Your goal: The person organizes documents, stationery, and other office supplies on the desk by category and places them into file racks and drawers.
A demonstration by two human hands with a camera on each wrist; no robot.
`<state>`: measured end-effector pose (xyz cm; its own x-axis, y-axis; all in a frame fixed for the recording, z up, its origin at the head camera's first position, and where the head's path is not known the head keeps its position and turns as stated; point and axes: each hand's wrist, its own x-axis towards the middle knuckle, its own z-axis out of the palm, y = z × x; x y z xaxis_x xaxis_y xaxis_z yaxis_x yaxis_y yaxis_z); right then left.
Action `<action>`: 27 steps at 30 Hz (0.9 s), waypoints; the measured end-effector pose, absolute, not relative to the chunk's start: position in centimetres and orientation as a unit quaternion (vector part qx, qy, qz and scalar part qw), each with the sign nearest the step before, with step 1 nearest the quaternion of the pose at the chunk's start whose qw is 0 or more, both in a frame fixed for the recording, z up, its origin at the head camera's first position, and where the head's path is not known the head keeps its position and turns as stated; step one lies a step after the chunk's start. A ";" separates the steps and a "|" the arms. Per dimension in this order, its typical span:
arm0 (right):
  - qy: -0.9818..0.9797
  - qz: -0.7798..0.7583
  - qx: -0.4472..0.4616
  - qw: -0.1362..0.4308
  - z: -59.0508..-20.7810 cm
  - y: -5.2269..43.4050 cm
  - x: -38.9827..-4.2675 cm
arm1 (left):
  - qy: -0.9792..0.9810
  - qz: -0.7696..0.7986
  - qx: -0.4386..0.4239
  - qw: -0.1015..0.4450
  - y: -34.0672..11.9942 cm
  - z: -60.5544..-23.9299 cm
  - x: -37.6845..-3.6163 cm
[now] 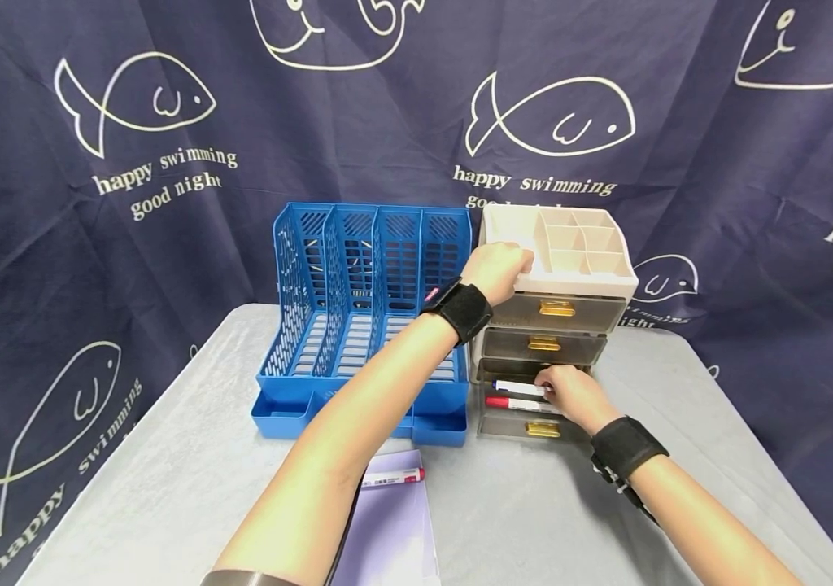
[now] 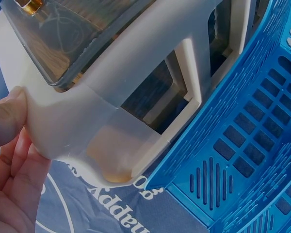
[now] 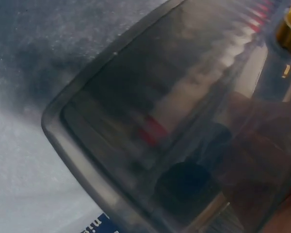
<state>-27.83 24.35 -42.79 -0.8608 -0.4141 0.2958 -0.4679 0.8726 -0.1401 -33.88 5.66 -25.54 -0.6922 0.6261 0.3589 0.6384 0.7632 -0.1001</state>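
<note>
A white desktop organizer [image 1: 577, 282] with smoky clear drawers stands at the right. My left hand [image 1: 499, 270] grips its top front edge, thumb and fingers on either side in the left wrist view. The bottom drawer [image 1: 506, 425] is pulled out. Inside it, my right hand [image 1: 573, 396] pinches the end of a white marker with a blue cap [image 1: 521, 388]; the fingertips are partly hidden. A white marker with a red cap [image 1: 512, 404] lies nearer the drawer front. Through the drawer wall [image 3: 80, 167], the right wrist view shows blurred fingers.
Left of the organizer stands a blue file rack [image 1: 358, 378] with tall dividers and front trays. A purple folder or box [image 1: 390, 529] lies at the table's front, with another red-capped marker [image 1: 394, 478] on it. A printed navy curtain [image 1: 358, 122] hangs behind.
</note>
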 end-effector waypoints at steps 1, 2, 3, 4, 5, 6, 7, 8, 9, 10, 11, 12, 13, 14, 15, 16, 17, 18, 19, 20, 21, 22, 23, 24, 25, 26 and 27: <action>-0.960 0.101 0.231 0.125 -42.9 24.3 -27.9 | -0.920 -0.017 -0.343 0.189 5.6 -25.5 -33.9; -0.960 0.098 0.233 0.121 -43.1 24.3 -28.0 | -0.920 -0.018 -0.343 0.189 5.6 -25.6 -33.9; -0.961 0.096 0.233 0.118 -43.2 24.2 -28.0 | -0.920 -0.019 -0.344 0.189 5.6 -25.6 -33.9; -0.961 0.094 0.234 0.115 -43.3 24.2 -28.1 | -0.920 -0.021 -0.343 0.189 5.6 -25.6 -33.9; -0.961 0.093 0.233 0.112 -43.4 24.2 -28.1 | -0.920 -0.022 -0.344 0.189 5.6 -25.6 -33.9; -0.962 0.093 0.234 0.110 -43.4 24.1 -28.2 | -0.920 -0.022 -0.344 0.188 5.6 -25.6 -33.9; -0.962 0.092 0.233 0.107 -43.4 24.1 -28.2 | -0.919 -0.023 -0.344 0.190 5.6 -25.6 -33.9; -0.963 0.092 0.233 0.102 -43.4 24.1 -28.3 | -0.919 -0.024 -0.345 0.191 5.6 -25.6 -34.0; -0.963 0.091 0.233 0.098 -43.4 24.1 -28.4 | -0.919 -0.023 -0.345 0.191 5.6 -25.5 -34.0; -0.964 0.091 0.234 0.093 -43.4 24.1 -28.5 | -0.918 -0.024 -0.345 0.191 5.5 -25.5 -34.0; -0.964 0.090 0.234 0.088 -43.4 24.1 -28.5 | -0.918 -0.023 -0.346 0.191 5.5 -25.5 -34.0; -0.965 0.090 0.234 0.082 -43.4 24.1 -28.6 | -0.918 -0.023 -0.346 0.192 5.5 -25.5 -34.1; -0.965 0.090 0.232 0.077 -43.4 24.1 -28.7 | -0.918 -0.023 -0.347 0.191 5.5 -25.6 -34.1; -0.966 0.090 0.232 0.073 -43.4 24.1 -28.8 | -0.918 -0.023 -0.348 0.190 5.5 -25.6 -34.1; -0.966 0.090 0.233 0.071 -43.5 24.1 -28.8 | -0.918 -0.022 -0.348 0.189 5.5 -25.6 -34.1; -0.966 0.091 0.232 0.069 -43.6 24.1 -28.9 | -0.918 -0.021 -0.349 0.189 5.5 -25.6 -34.1; -0.966 0.092 0.231 0.066 -43.7 24.1 -28.9 | -0.917 -0.020 -0.350 0.189 5.5 -25.7 -34.2; -0.966 0.093 0.231 0.064 -43.8 24.1 -29.0 | -0.917 -0.020 -0.350 0.189 5.4 -25.7 -34.2; -0.967 0.094 0.230 0.063 -43.9 24.1 -29.0 | -0.917 -0.018 -0.351 0.188 5.5 -25.7 -34.2; -0.966 0.094 0.231 0.062 -44.0 24.2 -29.1 | -0.917 -0.017 -0.351 0.189 5.5 -25.8 -34.2; -0.966 0.096 0.232 0.061 -44.1 24.2 -29.1 | -0.917 -0.015 -0.351 0.190 5.5 -25.8 -34.2; -0.966 0.098 0.233 0.061 -44.1 24.2 -29.2 | -0.917 -0.015 -0.351 0.191 5.5 -25.8 -34.3; -0.965 0.100 0.234 0.060 -44.1 24.2 -29.2 | -0.917 -0.014 -0.351 0.191 5.6 -25.8 -34.3; -0.965 0.102 0.236 0.059 -44.1 24.3 -29.2 | -0.917 -0.014 -0.351 0.191 5.6 -25.8 -34.3; -0.964 0.104 0.238 0.060 -44.1 24.3 -29.2 | -0.917 -0.014 -0.351 0.191 5.6 -25.8 -34.4; -0.962 0.106 0.242 0.060 -44.1 24.3 -29.2 | -0.917 -0.014 -0.351 0.191 5.6 -25.9 -34.4; -0.961 0.110 0.245 0.060 -44.1 24.4 -29.2 | -0.917 -0.014 -0.351 0.190 5.6 -25.9 -34.4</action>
